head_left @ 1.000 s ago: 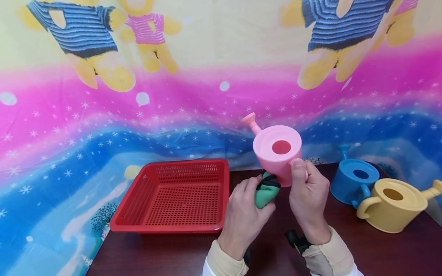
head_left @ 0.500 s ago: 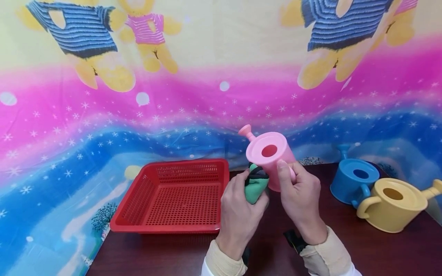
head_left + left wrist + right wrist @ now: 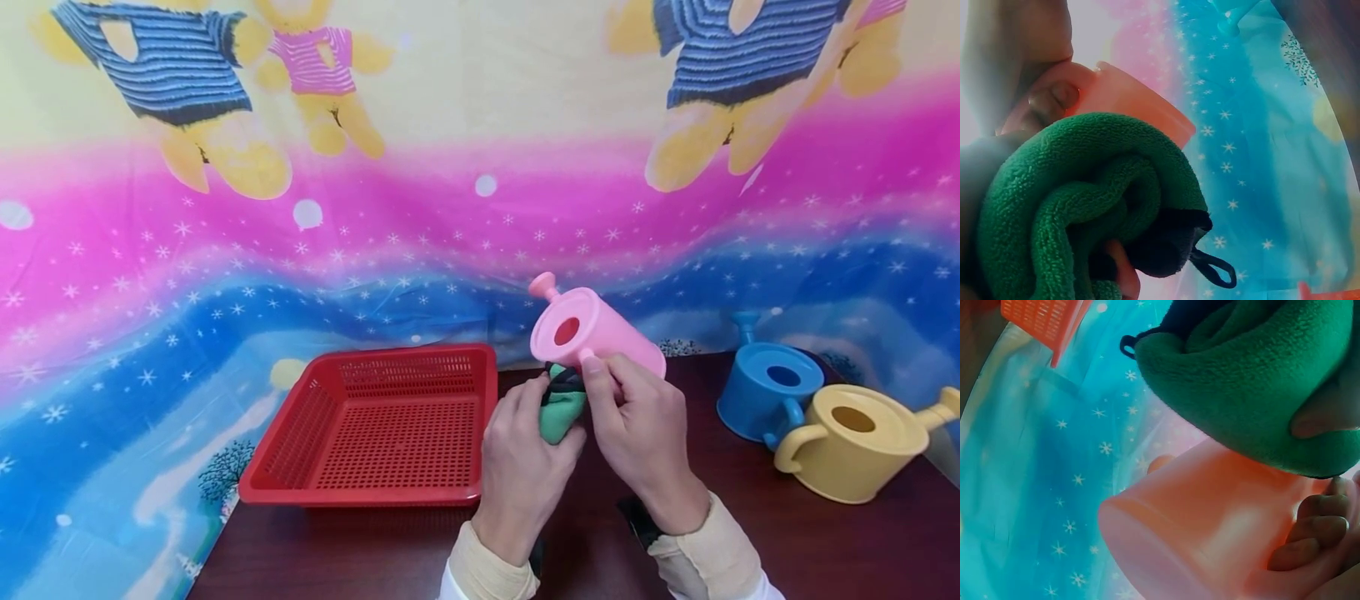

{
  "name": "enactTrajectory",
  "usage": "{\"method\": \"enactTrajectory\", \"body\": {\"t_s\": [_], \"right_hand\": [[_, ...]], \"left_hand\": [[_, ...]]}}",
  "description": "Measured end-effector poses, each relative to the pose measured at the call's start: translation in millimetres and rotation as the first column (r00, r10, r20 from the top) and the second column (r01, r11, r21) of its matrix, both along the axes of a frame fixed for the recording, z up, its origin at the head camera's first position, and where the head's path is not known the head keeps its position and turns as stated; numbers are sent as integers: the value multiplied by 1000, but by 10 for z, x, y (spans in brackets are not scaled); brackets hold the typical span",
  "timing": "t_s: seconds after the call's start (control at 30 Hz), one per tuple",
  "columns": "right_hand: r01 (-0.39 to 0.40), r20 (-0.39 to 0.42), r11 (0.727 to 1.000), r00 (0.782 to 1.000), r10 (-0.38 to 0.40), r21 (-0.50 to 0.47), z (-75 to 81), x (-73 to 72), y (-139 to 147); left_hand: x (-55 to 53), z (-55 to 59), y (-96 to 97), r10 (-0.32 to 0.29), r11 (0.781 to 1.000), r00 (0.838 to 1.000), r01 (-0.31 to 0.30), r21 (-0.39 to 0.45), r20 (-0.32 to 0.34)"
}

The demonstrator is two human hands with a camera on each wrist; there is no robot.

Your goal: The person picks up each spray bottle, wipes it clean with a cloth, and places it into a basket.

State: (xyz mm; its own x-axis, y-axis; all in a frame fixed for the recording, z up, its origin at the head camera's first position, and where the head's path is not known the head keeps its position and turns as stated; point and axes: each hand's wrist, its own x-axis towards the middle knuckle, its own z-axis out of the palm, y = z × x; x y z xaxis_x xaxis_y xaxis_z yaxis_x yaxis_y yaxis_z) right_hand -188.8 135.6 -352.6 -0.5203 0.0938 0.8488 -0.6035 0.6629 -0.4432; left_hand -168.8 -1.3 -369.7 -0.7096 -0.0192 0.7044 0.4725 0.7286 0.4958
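Note:
A pink toy watering can is held up off the table, tipped with its top toward the left. My right hand grips it by the handle, fingers wrapped through the loop in the right wrist view. Bunched in my left hand is a folded green towel with dark edging and a small hanging loop. In the head view the towel sits just below the can's top; whether it touches the can I cannot tell.
A red perforated plastic basket stands to the left on the dark wooden table. On the right are a blue watering can and a yellow watering can. Behind the table hangs a patterned cloth backdrop.
The pink watering can has moved slightly left and tipped from near upright onto its side, its base swinging right. The towel hand shifted a little left, then slightly back.

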Motion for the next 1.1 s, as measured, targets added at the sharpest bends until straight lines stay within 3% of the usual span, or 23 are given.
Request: {"method": "enactTrajectory", "body": {"t_s": [0.37,0.57,0.7,0.87,0.97,1.03,1.1], "right_hand": [[-24,-7,1000,1000,24,13,7,13,-18],[-94,-27,993,995,92,-72,14,41,-30],[-164,-62,973,986,156,-162,33,57,-39],[-244,-38,911,969,246,-332,74,112,-29],[-282,-47,870,957,288,-405,94,124,-19],[-344,-88,819,935,343,-460,105,122,-6],[-431,-146,735,895,420,-524,117,110,15]], "left_hand": [[11,-13,20,-15,999,999,17,-47,40],[12,-46,49,-27,996,999,31,-88,41],[10,-54,55,-30,995,997,37,-94,65],[2,-52,42,-41,995,994,50,-85,103],[-10,-52,32,-51,996,996,57,-73,79],[-21,-52,23,-55,996,998,58,-65,42],[-35,-52,17,-65,996,998,64,-54,-2]]}}
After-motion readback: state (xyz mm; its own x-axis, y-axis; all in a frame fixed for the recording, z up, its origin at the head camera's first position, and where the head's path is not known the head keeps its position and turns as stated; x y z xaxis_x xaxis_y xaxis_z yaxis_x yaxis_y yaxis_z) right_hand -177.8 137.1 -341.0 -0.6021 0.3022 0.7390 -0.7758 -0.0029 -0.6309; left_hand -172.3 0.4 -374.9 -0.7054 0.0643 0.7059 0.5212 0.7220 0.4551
